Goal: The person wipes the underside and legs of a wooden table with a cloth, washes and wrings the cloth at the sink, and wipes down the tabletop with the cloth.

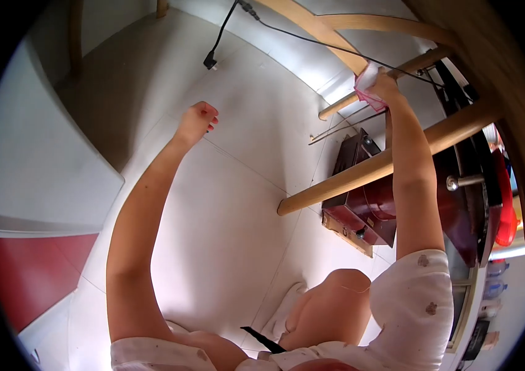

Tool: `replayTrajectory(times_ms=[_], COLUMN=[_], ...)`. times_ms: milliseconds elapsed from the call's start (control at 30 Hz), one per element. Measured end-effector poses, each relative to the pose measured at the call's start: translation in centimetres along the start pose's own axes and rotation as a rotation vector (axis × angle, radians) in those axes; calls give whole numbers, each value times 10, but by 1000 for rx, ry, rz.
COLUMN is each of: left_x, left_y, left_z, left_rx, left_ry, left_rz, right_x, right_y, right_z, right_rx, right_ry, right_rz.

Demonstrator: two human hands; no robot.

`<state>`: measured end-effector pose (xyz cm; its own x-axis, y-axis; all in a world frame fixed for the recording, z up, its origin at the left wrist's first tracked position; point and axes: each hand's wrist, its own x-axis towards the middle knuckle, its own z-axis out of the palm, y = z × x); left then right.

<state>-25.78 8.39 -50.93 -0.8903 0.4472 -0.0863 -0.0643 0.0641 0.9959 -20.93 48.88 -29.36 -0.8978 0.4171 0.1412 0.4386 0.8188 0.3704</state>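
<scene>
My right hand (386, 86) reaches up at the upper right and is closed on a white cloth with a pink edge (369, 88). The cloth lies against the curved wooden bar of a wooden chair (343, 46). Over the tiled floor, left of centre, my left hand (197, 122) hangs in the air with its fingers curled in. Nothing shows in it, and it touches nothing.
A black plug (210, 60) on a cable hangs at the top. Chair legs (336, 184) cross the right side, before dark red drawers (367, 210). A white curved panel (39, 142) stands at the left. Plastic bottles (496, 289) are at the far right.
</scene>
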Motion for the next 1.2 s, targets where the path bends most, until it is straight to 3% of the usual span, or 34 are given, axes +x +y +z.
replayTrajectory(times_ms=[167, 267, 367, 433, 567, 700, 767, 800, 933, 1000, 1033, 1100, 1200], left_x=[1, -7, -17, -26, -30, -31, -28, -25, -15, -10, -9, -16, -25], left_y=[-18, -26, -25, -22, -26, -26, -24, -22, -16, -14, -13, -6, -1], left_z=[3, 11, 11, 4, -15, -21, -17, -11, 23, 43, 53, 69, 71], left_rx=[-122, -171, -145, -120, -87, -47, -52, -68, -130, -174, -174, -160, -181], left_ry=[54, 23, -107, -116, -107, -15, -29, -38, -70, -151, -188, -248, -327], left_rz=[-180, -236, -233, -246, -263, -263, -245, -220, -226, -212, -198, -182, -160], right_x=[-1, -7, 11, 66, 49, 73, 74, 63, 15, 15, 46, 43, 36], right_y=[-2, -26, -86, -97, -104, -90, -73, -64, -8, 27, 59, 51, 31], right_z=[-12, -29, -54, -23, -44, -26, -23, -25, -30, -22, 11, 5, 0], right_rx=[112, 295, 823, 793, 831, 944, 844, 843, 997, 1047, 796, 522, 593], right_ry=[-54, 16, -248, -132, -238, -363, -394, -392, -929, -1050, -858, -656, -604], right_rz=[-20, -201, 22, -149, -311, -153, -440, -429, -475, -465, -300, -112, -127])
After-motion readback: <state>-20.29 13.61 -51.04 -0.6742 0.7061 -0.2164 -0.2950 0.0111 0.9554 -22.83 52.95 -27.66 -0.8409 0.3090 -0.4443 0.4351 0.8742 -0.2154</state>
